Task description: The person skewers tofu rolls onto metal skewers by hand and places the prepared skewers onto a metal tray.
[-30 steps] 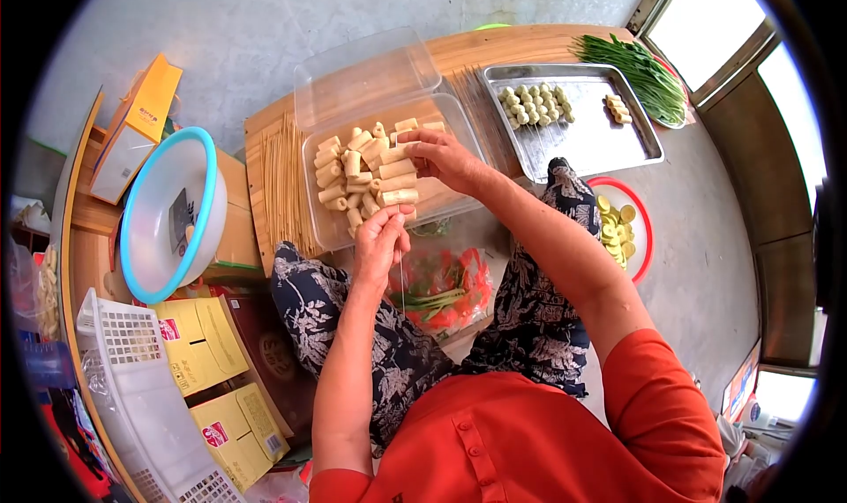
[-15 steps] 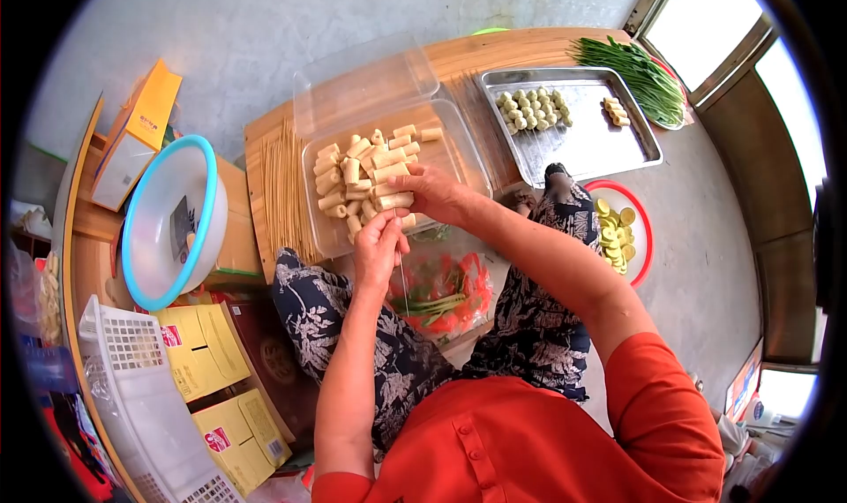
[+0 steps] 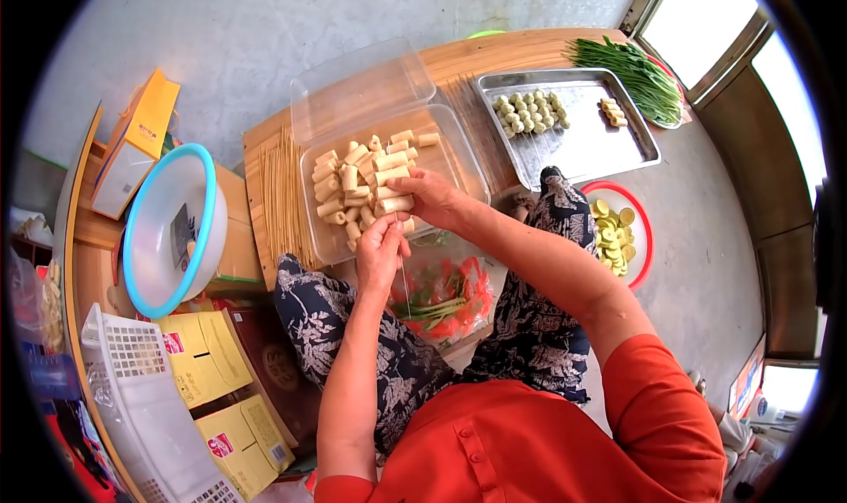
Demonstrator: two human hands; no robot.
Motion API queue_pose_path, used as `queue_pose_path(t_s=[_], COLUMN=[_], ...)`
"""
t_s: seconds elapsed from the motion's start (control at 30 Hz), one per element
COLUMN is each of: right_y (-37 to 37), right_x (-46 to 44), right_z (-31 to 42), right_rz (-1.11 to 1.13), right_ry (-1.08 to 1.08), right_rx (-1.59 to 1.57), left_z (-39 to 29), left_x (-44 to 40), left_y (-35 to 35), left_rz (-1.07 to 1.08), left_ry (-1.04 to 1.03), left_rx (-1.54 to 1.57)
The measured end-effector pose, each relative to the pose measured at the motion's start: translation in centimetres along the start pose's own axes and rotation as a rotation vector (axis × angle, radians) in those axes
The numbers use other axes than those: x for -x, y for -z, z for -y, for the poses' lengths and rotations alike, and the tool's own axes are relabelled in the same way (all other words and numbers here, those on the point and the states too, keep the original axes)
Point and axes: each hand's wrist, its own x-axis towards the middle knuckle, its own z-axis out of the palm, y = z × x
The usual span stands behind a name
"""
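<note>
Holding thin skewer (image 3: 405,278), cylindrical rolls (image 3: 393,205)

Hands (image 3: 380,249) now closer together

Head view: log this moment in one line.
left hand: holds skewer | right hand: grips roll | tub: more rolls | tray: balls

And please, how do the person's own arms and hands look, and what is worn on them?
Both the left hand and the right hand are bare, with no gloves. The forearms are bare too, with no watch or bracelet visible. The red shirt has short sleeves. The fingers are too small to check for rings.
</note>
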Motion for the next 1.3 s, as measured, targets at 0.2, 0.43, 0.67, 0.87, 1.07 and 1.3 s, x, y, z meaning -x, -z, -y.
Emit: queue_pose_path(t_s=[0.2,0.43,0.67,0.87,1.07,1.3], right_y=[0.2,-0.4,-0.3,-0.6,-1.3,-1.3], right_x=[-0.1,0.5,0.3,0.5,1.3,1.5], right_z=[0.0,0.4,0.5,0.7,0.9,-0.5], right_rz=[0.029,0.037,0.047,0.021,0.046,0.109], right_ry=[-0.001,0.031,0.040,0.039,0.003,-0.131], right_rx=[-0.025,-0.071,-0.079,-0.076,-0.128,0.117], left_z=[-0.3,-0.4,0.0,0.2,-0.1,0.5], left_x=[0.2,0.2,0.0,0.0,0.2,0.1], left_y=[0.0,-0.1,0.1,0.1,0.0,0.3], left_rz=[-0.011,-0.004,0.000,0.004,-0.032,-0.069], left_ry=[0.002,0.013,0.008,0.001,0.018,-0.018], left_rx=[-0.022,-0.033,-0.031,-0.008,0.026,0.109])
